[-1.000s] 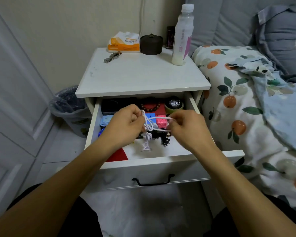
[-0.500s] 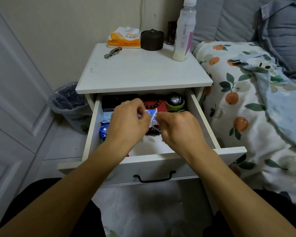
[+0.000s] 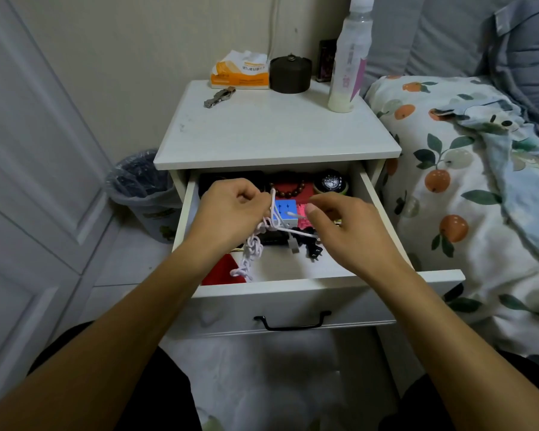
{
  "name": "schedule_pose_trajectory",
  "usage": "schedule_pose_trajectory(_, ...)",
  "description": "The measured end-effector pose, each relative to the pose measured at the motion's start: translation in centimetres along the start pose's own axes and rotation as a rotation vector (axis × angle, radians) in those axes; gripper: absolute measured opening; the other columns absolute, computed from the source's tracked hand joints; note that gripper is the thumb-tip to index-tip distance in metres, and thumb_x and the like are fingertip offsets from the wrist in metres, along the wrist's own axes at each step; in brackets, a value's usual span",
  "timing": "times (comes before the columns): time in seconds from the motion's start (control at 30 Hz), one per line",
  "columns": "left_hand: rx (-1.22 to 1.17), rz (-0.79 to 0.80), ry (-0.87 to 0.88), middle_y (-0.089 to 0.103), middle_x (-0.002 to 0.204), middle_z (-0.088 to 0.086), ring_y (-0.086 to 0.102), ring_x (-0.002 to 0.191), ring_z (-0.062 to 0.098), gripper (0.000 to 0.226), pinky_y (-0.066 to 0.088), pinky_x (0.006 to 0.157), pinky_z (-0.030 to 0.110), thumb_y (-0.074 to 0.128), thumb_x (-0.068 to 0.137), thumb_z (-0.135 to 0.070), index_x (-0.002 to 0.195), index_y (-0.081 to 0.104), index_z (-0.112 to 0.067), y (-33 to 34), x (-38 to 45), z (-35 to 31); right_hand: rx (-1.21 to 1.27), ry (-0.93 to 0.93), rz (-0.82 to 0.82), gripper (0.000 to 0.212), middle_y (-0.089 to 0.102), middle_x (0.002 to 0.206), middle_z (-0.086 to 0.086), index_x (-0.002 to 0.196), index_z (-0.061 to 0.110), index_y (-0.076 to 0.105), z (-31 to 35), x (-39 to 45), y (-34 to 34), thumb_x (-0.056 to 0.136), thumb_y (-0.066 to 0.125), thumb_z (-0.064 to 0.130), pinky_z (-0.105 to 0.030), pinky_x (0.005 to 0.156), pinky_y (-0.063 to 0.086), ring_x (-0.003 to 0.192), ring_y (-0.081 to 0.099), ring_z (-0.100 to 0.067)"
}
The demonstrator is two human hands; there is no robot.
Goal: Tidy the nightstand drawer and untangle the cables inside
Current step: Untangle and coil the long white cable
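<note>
One open drawer (image 3: 293, 293) juts from the nightstand (image 3: 274, 135), and two hands work above it. One white cable (image 3: 255, 244), knotted, hangs into the drawer's front left. The left hand (image 3: 231, 213) grips its upper loops in curled fingers; the right hand (image 3: 349, 225) pinches one strand, other fingers loosely bent. Behind them lie one cube (image 3: 285, 209), one bead bracelet (image 3: 288, 189) and one watch (image 3: 332, 182). On the nightstand's far edge stands one bottle (image 3: 349, 63).

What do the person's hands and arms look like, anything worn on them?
Both forearms are bare up to the frame edge, with no sleeves visible. The left hand and right hand show no gloves, watch or bracelet. No ring can be made out. Dark clothing covers the lap below.
</note>
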State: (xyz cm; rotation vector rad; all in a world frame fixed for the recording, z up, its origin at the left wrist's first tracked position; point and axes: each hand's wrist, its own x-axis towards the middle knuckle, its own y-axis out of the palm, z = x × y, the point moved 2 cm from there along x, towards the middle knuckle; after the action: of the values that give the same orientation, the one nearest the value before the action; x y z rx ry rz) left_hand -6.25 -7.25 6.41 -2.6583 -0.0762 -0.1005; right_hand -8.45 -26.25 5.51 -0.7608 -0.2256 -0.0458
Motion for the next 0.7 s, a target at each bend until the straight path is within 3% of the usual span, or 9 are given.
schedule_pose_trajectory(0.07, -0.016, 0.030, -0.013, 0.066, 0.059, 0.007, 0.049, 0.049, 0.008, 0.024, 0.041, 0.049, 0.021, 0.063, 0.090, -0.023, 0.069, 0.066, -0.013, -0.1, -0.1, -0.2, 0.093, -0.051, 0.033, 0.023, 0.072, 0.096, 0.017, 0.105, 0.028, 0.072, 0.6, -0.3, -0.1, 0.096, 0.053, 0.038, -0.014, 0.076, 0.048, 0.089, 0.062, 0.003)
schedule_pose_trajectory(0.17, -0.059, 0.055, -0.016, 0.068, 0.073, 0.023, 0.055, 0.058, 0.025, 0.025, 0.051, 0.058, 0.042, 0.064, 0.092, -0.029, 0.074, 0.066, -0.012, -0.3, -0.1, -0.5, 0.152, -0.106, 0.101, 0.027, 0.068, 0.094, 0.027, 0.100, 0.035, 0.072, 1.2, -0.6, -0.2, 0.086, 0.057, 0.052, -0.004, 0.075, 0.044, 0.093, 0.060, 0.011)
schedule_pose_trajectory(0.23, -0.076, 0.043, -0.009, 0.069, 0.072, 0.022, 0.059, 0.061, 0.038, 0.024, 0.055, 0.064, 0.054, 0.065, 0.092, -0.030, 0.074, 0.067, -0.014, -0.5, -0.3, -0.8, 0.147, -0.150, 0.153, 0.029, 0.066, 0.095, 0.031, 0.101, 0.039, 0.069, 1.5, -0.8, -0.2, 0.080, 0.062, 0.058, -0.006, 0.076, 0.045, 0.093, 0.060, 0.011)
schedule_pose_trajectory(0.33, -0.102, 0.051, -0.007, 0.071, 0.073, 0.017, 0.063, 0.073, 0.049, 0.022, 0.055, 0.072, 0.058, 0.068, 0.090, -0.031, 0.077, 0.068, -0.013, -0.6, -0.6, -1.2, 0.136, -0.229, 0.133, 0.026, 0.069, 0.091, 0.026, 0.100, 0.038, 0.068, 1.9, -1.1, 0.0, 0.079, 0.074, 0.050, -0.010, 0.074, 0.046, 0.089, 0.062, 0.008)
schedule_pose_trajectory(0.4, -0.104, 0.079, 0.000, 0.073, 0.075, 0.013, 0.067, 0.076, 0.043, 0.023, 0.058, 0.072, 0.053, 0.069, 0.089, -0.033, 0.081, 0.069, -0.012, -0.6, -0.7, -1.5, 0.209, -0.241, 0.072, 0.025, 0.073, 0.084, 0.010, 0.102, 0.023, 0.071, 2.1, -1.1, 0.1, 0.083, 0.075, 0.039, -0.020, 0.067, 0.052, 0.075, 0.066, 0.001)
schedule_pose_trajectory(0.5, -0.151, 0.106, 0.013, 0.076, 0.079, -0.003, 0.072, 0.075, 0.010, 0.016, 0.055, 0.070, 0.030, 0.070, 0.090, -0.028, 0.084, 0.072, -0.013, -0.5, -0.7, -1.9, 0.300, -0.246, -0.009, 0.014, 0.073, 0.079, 0.003, 0.098, 0.013, 0.075, 2.4, -0.9, -0.1, 0.090, 0.070, 0.023, -0.027, 0.062, 0.054, 0.068, 0.068, -0.010)
schedule_pose_trajectory(0.63, -0.196, 0.124, 0.024, 0.076, 0.080, 0.001, 0.074, 0.080, 0.018, 0.017, 0.057, 0.086, 0.042, 0.072, 0.086, -0.038, 0.083, 0.075, -0.021, -0.8, -0.9, -2.2, 0.327, -0.214, -0.027, 0.008, 0.070, 0.072, 0.006, 0.092, 0.012, 0.073, 2.4, -0.9, -0.2, 0.093, 0.065, 0.014, -0.020, 0.055, 0.050, 0.061, 0.064, -0.009)
schedule_pose_trajectory(0.7, -0.244, 0.162, 0.004, 0.077, 0.083, 0.002, 0.074, 0.081, 0.018, 0.016, 0.056, 0.090, 0.048, 0.072, 0.086, -0.038, 0.085, 0.076, -0.023, -0.8, -1.0, -2.1, 0.326, -0.183, -0.040, 0.009, 0.068, 0.070, 0.007, 0.091, 0.013, 0.068, 2.3, -0.9, -0.3, 0.095, 0.061, 0.016, -0.024, 0.056, 0.052, 0.063, 0.065, -0.010)
